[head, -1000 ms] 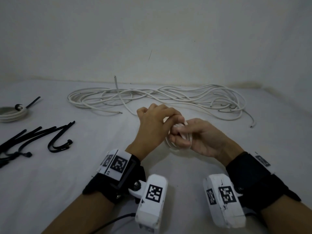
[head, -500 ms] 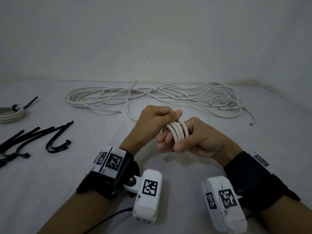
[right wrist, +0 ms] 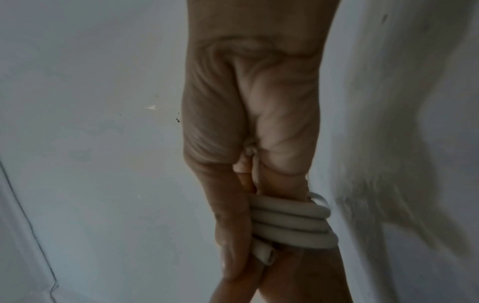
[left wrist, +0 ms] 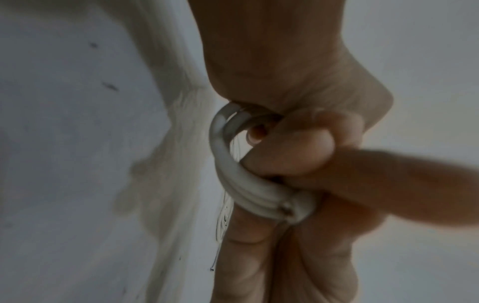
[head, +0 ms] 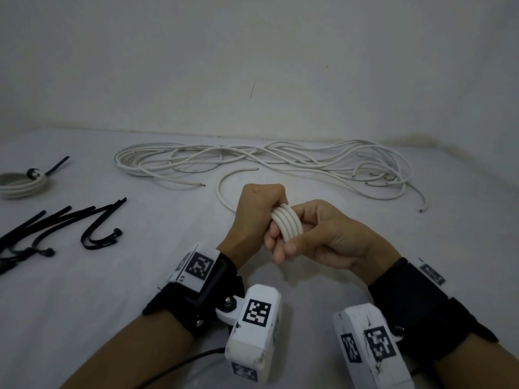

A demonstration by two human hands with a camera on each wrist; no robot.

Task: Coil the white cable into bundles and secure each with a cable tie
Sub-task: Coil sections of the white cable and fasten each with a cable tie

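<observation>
Closest to the camera, two forearms wearing black wrist straps with white tagged camera housings reach forward over a pale bench (head: 84, 318). Just beyond them, the right hand (head: 323, 240) curls its fingers and thumb around a small coil (head: 288, 224) of white cable, four turns lying side by side, with the cut end tucked under the thumb (seen in the right wrist view). The left hand (head: 254, 217) is a closed fist pressed against the coil, gripping the cable where it feeds in.

To wind well, the person should probably keep the right-hand grip firm so the turns stay flat and even, and let the left hand lay each new turn snug beside the last, without crossing.

From the left hand, a loose strand (head: 224, 192) curves away toward the far tangle of white cable (head: 280, 161) near the wall.

Off to the left lie black cable ties (head: 70, 223), well apart from the hands, and farther back a finished bundle (head: 25, 185) already tied.
</observation>
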